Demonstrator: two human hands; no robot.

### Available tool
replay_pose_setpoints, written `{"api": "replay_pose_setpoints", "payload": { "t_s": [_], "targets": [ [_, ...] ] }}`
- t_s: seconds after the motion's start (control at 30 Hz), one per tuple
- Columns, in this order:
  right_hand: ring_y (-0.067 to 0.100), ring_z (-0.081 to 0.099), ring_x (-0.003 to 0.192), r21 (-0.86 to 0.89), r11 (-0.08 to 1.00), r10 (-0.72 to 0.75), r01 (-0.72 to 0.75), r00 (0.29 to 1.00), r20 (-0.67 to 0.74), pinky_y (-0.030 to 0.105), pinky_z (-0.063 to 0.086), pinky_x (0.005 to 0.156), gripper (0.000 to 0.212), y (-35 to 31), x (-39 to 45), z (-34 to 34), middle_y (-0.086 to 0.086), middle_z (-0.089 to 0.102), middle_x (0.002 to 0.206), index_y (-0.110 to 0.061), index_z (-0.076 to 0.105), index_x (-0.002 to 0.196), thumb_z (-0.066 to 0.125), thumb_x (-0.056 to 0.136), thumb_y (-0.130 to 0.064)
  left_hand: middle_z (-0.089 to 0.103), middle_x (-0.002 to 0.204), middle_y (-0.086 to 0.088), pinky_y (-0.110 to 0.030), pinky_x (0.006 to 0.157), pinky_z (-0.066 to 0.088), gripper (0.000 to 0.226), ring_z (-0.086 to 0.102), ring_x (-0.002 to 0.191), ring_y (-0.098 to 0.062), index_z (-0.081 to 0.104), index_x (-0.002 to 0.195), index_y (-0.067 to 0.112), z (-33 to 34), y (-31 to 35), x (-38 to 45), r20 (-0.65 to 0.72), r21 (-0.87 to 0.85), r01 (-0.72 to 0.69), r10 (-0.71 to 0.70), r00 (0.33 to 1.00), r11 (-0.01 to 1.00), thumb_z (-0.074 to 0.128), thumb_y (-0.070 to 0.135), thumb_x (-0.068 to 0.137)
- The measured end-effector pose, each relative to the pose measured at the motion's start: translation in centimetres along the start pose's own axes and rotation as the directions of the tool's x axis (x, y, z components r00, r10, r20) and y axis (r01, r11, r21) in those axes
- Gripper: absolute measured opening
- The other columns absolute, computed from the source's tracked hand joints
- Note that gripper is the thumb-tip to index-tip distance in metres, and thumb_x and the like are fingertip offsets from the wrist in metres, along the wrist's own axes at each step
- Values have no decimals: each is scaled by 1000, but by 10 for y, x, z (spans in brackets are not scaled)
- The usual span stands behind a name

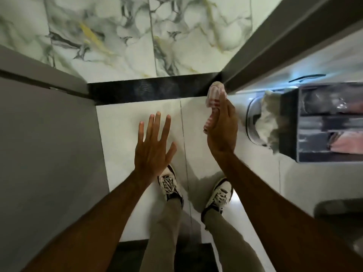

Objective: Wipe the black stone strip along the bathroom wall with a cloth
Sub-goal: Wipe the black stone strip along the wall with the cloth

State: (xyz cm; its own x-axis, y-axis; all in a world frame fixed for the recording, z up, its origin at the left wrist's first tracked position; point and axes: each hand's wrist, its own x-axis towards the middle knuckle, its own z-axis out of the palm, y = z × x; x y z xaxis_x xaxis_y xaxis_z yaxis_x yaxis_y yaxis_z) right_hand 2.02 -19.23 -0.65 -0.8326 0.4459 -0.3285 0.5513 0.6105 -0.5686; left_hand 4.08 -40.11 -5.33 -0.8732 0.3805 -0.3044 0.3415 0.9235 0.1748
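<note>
The black stone strip (pixel 153 89) runs across the foot of the marble-patterned wall, from a grey panel on the left to a grey door frame on the right. My right hand (pixel 222 126) holds a pink-and-white striped cloth (pixel 215 95), bunched at its fingertips, right at the strip's right end beside the door frame. Whether the cloth touches the stone I cannot tell. My left hand (pixel 153 146) hovers flat with fingers spread over the white floor tiles, short of the strip, holding nothing.
A grey panel (pixel 49 144) bounds the left side. On the right a grey door frame (pixel 275 46), a dark box with compartments (pixel 324 122) and a crumpled whitish rag (pixel 269 118) crowd the area. My two shoes (pixel 170 183) stand on the white floor tiles below.
</note>
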Motion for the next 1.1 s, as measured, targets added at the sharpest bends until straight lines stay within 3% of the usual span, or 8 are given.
{"api": "replay_pose_setpoints", "payload": {
  "t_s": [0.1,0.3,0.47,0.6,0.73,0.87,0.97,1.1],
  "targets": [
    [-29,55,112,-11,998,60,-61,997,-48,-8,42,84,45,10,29,50,14,57,154,-10,48,160,48,116,-21,16,182,-20,-60,136,7,80,16,169,-40,18,175,17,39,-31,20,6,30,32,-32,999,999,22,62,109],
    [30,55,140,-134,991,22,-25,1000,-22,35,51,113,60,61,104,152,17,54,156,-11,34,169,54,113,-24,23,180,-21,-61,135,13,78,22,167,-40,26,173,15,156,-59,80,-45,4,76,-76,996,997,27,60,110],
    [31,58,136,-252,968,-23,-3,995,-102,32,56,105,65,145,193,267,21,50,157,-10,31,170,55,113,-28,19,181,-18,-58,135,3,82,18,168,-40,23,174,17,296,-81,161,14,6,102,-102,995,995,19,65,108],
    [41,58,132,-251,968,-22,-24,983,-180,53,57,108,52,199,255,336,26,52,149,-5,50,156,59,109,-26,19,181,-19,-56,136,3,78,18,168,-40,24,173,15,380,-104,221,-8,-24,-65,64,998,998,28,59,110],
    [42,62,117,-413,910,-155,29,949,-274,45,53,95,49,236,289,372,28,62,134,-1,59,149,59,104,-22,15,181,-21,-59,137,10,81,15,169,-39,18,174,15,429,-126,249,-55,46,-231,233,971,972,45,53,107],
    [43,47,149,-270,957,-195,101,917,-348,51,52,119,62,240,319,395,28,44,162,-3,39,166,52,109,-26,13,183,-18,-60,138,4,78,11,170,-35,19,174,14,456,-126,253,-162,46,-247,251,954,968,39,53,109],
    [42,29,165,-178,960,-261,218,926,-271,57,53,120,72,222,336,409,22,13,181,-14,11,175,32,114,-46,8,184,-16,-55,139,-2,80,9,171,-34,13,175,17,462,-127,253,-166,71,-263,271,948,962,36,56,109],
    [42,18,169,-340,796,-536,501,844,-12,57,36,134,59,253,291,404,23,16,181,-1,27,170,42,117,-21,19,180,-20,-58,136,9,80,22,167,-39,23,173,13,448,-122,252,-148,64,-245,252,956,967,41,53,106]
  ]
}}
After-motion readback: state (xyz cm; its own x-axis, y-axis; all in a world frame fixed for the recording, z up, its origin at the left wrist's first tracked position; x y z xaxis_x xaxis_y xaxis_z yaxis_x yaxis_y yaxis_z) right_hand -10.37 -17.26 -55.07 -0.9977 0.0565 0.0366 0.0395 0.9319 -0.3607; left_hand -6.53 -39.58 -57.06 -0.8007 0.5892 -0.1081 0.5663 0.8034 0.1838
